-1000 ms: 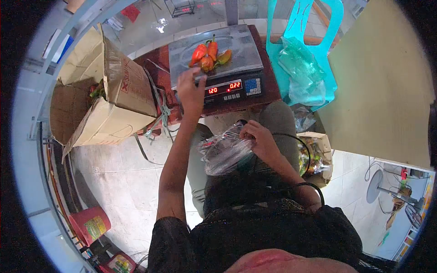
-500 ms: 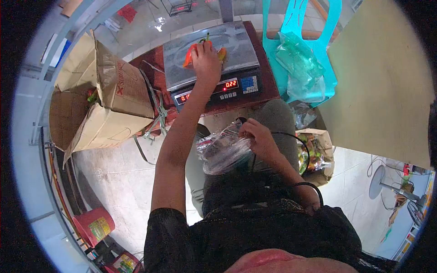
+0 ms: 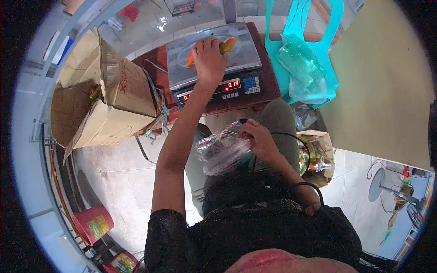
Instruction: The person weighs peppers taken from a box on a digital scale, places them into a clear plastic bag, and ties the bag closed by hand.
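Observation:
My left hand [image 3: 210,59] is closed over peppers on the metal pan of a digital scale [image 3: 246,50]. An orange-red pepper [image 3: 190,59] shows left of my fingers, and a yellow-green and orange pepper [image 3: 228,45] sticks out on the right. My palm hides how many there are. The red display [image 3: 233,84] reads 0.19 on its right part; my forearm partly covers the left figures. Above my lap, my right hand [image 3: 259,138] grips the edge of a clear plastic bag [image 3: 221,152], which hangs to the left. What the bag holds, if anything, is unclear.
The scale stands on a dark red table [image 3: 268,86]. At left is an open cardboard box [image 3: 129,91] with some peppers inside. A turquoise chair [image 3: 330,68] carries plastic bags [image 3: 300,59]. Another box [image 3: 327,150] of bagged peppers sits by my right leg.
My left hand has shifted slightly right on the pan, with the right-hand pepper raised and turned. The display went from 0.22 to 0.19. My right hand stays on the bag.

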`<state>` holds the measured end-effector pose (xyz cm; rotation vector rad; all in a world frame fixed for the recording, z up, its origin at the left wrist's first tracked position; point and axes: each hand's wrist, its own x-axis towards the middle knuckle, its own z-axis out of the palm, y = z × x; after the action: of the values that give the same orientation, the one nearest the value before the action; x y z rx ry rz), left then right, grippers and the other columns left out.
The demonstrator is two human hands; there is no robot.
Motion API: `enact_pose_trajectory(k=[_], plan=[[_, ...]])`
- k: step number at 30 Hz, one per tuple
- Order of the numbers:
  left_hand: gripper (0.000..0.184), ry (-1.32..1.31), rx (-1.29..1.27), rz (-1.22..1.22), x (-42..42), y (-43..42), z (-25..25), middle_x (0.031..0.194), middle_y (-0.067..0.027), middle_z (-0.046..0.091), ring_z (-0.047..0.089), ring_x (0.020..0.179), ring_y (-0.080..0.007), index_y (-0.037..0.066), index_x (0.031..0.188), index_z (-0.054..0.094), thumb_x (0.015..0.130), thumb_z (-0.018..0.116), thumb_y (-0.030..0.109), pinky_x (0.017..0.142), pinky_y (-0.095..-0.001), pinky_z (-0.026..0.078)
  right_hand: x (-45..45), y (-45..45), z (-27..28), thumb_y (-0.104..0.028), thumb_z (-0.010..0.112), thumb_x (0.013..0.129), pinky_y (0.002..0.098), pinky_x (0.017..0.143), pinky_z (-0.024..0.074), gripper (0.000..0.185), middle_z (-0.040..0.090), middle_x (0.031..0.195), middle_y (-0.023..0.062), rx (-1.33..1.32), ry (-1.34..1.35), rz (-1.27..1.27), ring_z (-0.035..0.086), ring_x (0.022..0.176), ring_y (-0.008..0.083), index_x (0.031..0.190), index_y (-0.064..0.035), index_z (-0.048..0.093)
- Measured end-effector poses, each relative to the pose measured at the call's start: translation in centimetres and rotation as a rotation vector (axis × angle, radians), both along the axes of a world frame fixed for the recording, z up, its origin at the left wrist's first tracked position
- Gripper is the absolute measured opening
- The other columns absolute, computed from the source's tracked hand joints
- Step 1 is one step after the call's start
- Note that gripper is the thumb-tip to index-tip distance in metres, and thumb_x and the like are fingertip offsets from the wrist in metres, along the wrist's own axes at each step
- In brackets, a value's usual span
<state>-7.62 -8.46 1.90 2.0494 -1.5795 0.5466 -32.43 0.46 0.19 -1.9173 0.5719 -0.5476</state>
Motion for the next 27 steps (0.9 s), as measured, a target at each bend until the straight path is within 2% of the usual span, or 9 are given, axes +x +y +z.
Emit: enact_pose_trajectory(k=[9, 12, 15, 18, 19, 22, 24, 26, 27], plan=[[0.038, 0.048, -0.066, -0.046, -0.3, 0.8, 0.6, 0.111, -0.0061, 0.054, 0.045, 0.110, -0.0281, 0.010, 0.108, 0.059, 0.074, 0.071, 0.024, 0.095, -0.0448, 0.031, 0.1, 0.3, 0.5, 0.015, 0.051, 0.064, 0.0310, 0.068, 0.0491, 0.027, 0.050, 0.082, 0.0101, 0.028, 0.037, -0.012, 0.058, 0.076, 0.0256, 0.086, 0.0000, 0.054], [0.036, 0.136, -0.129, -0.094, 0.1, 2.2, 2.4, 0.103, -0.0114, 0.058, 0.051, 0.102, -0.0320, 0.007, 0.108, 0.059, 0.077, 0.069, 0.021, 0.090, -0.0447, 0.036, 0.2, 0.2, 0.8, 0.016, 0.051, 0.063, 0.0306, 0.068, 0.0493, 0.028, 0.050, 0.083, 0.0105, 0.021, 0.041, -0.008, 0.059, 0.076, 0.0261, 0.085, 0.0009, 0.054], [0.032, 0.454, -0.211, -0.213, 1.9, 4.0, 4.3, 0.098, -0.0186, 0.061, 0.056, 0.095, -0.0377, 0.003, 0.109, 0.057, 0.081, 0.065, 0.016, 0.083, -0.0459, 0.041, 0.3, 0.3, 1.1, 0.016, 0.052, 0.062, 0.0309, 0.067, 0.0487, 0.027, 0.051, 0.083, 0.0106, -0.031, 0.062, -0.009, 0.059, 0.075, 0.0262, 0.085, 0.0012, 0.055], [0.032, 0.407, -0.301, -0.158, 2.7, 7.5, 8.8, 0.098, -0.0229, 0.062, 0.058, 0.092, -0.0415, 0.000, 0.113, 0.055, 0.084, 0.062, 0.011, 0.080, -0.0464, 0.043, 0.5, 0.4, 1.5, 0.013, 0.055, 0.064, 0.0337, 0.067, 0.0477, 0.026, 0.052, 0.084, 0.0112, -0.055, 0.102, 0.016, 0.059, 0.077, 0.0283, 0.087, -0.0012, 0.056], [0.029, 0.322, -0.349, -0.086, 3.6, 8.9, 9.5, 0.103, -0.0179, 0.065, 0.063, 0.095, -0.0320, 0.001, 0.116, 0.056, 0.090, 0.061, 0.012, 0.084, -0.0383, 0.048, 0.5, 0.4, 1.1, 0.009, 0.057, 0.066, 0.0366, 0.068, 0.0475, 0.025, 0.053, 0.086, 0.0118, -0.043, 0.106, 0.027, 0.059, 0.080, 0.0305, 0.088, -0.0033, 0.057], [0.030, 0.166, -0.518, 0.014, 6.0, 13.1, 13.9, 0.104, -0.0141, 0.066, 0.063, 0.092, -0.0246, 0.001, 0.118, 0.057, 0.090, 0.062, 0.014, 0.082, -0.0348, 0.048, 1.2, 0.8, 1.1, 0.008, 0.059, 0.066, 0.0397, 0.071, 0.0472, 0.028, 0.054, 0.088, 0.0128, -0.026, 0.061, 0.037, 0.059, 0.083, 0.0331, 0.091, -0.0042, 0.058], [0.033, 0.225, -0.556, 0.110, 7.8, 16.3, 17.1, 0.104, -0.0114, 0.066, 0.062, 0.092, -0.0205, 0.002, 0.120, 0.056, 0.091, 0.062, 0.016, 0.083, -0.0324, 0.048, 1.4, 1.0, 1.1, 0.010, 0.058, 0.064, 0.0396, 0.072, 0.0475, 0.032, 0.054, 0.088, 0.0130, -0.054, 0.079, 0.055, 0.059, 0.084, 0.0336, 0.093, -0.0032, 0.059], [0.033, 0.087, -0.555, 0.194, 12.4, 19.4, 18.7, 0.104, -0.0130, 0.066, 0.062, 0.092, -0.0200, 0.002, 0.119, 0.057, 0.091, 0.062, 0.018, 0.083, -0.0316, 0.047, 1.6, 0.7, 0.2, 0.012, 0.058, 0.063, 0.0391, 0.073, 0.0481, 0.038, 0.054, 0.088, 0.0130, -0.116, 0.162, 0.088, 0.060, 0.085, 0.0340, 0.097, -0.0024, 0.060], [0.033, 0.028, -0.541, 0.256, 15.1, 20.9, 19.1, 0.101, -0.0160, 0.066, 0.063, 0.090, -0.0274, 0.002, 0.118, 0.057, 0.090, 0.062, 0.019, 0.080, -0.0359, 0.049, 1.9, 0.8, 0.7, 0.012, 0.058, 0.062, 0.0388, 0.074, 0.0484, 0.040, 0.054, 0.088, 0.0129, -0.104, 0.167, 0.095, 0.060, 0.086, 0.0336, 0.099, -0.0024, 0.060]])
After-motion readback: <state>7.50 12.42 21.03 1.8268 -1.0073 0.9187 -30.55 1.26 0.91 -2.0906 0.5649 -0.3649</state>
